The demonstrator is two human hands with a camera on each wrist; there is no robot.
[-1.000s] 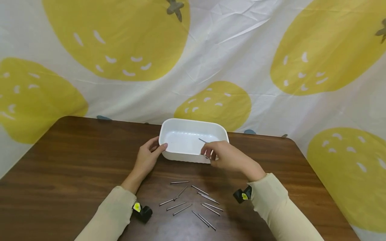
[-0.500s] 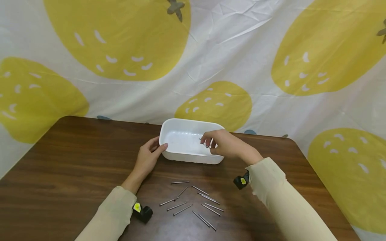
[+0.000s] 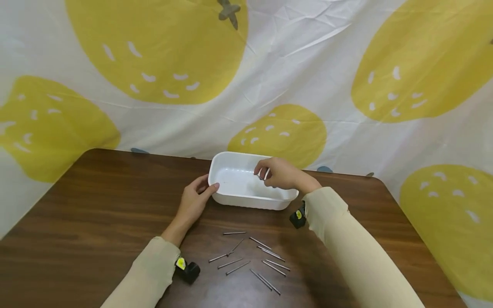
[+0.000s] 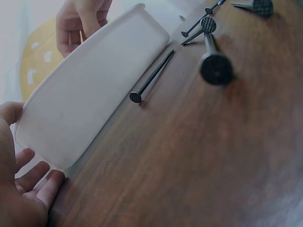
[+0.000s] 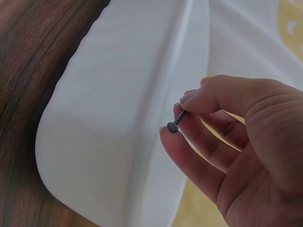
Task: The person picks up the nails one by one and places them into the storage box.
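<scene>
A white plastic container (image 3: 246, 201) stands near the table's far edge. At its left end my left hand (image 3: 194, 200) grips it, thumb on the rim and fingers against the outside, as the left wrist view also shows. Over the container's right half, my right hand (image 3: 282, 173) pinches a nail (image 5: 173, 126) between thumb and fingers. The nail's flat, ridged head shows in the right wrist view; much of its shank is hidden by the fingers. Several loose nails (image 3: 237, 268) lie on the table in front of the container, between my forearms.
The brown wooden table (image 3: 115, 214) has rounded far corners. Directly behind it hangs a white cloth (image 3: 185, 128) printed with yellow fruit. In the head view, a small black camera sits on each wrist.
My right hand has moved from the container's front rim inward and up over its inside, carrying the nail. My left hand keeps its grip on the container. The head view has shifted slightly.
</scene>
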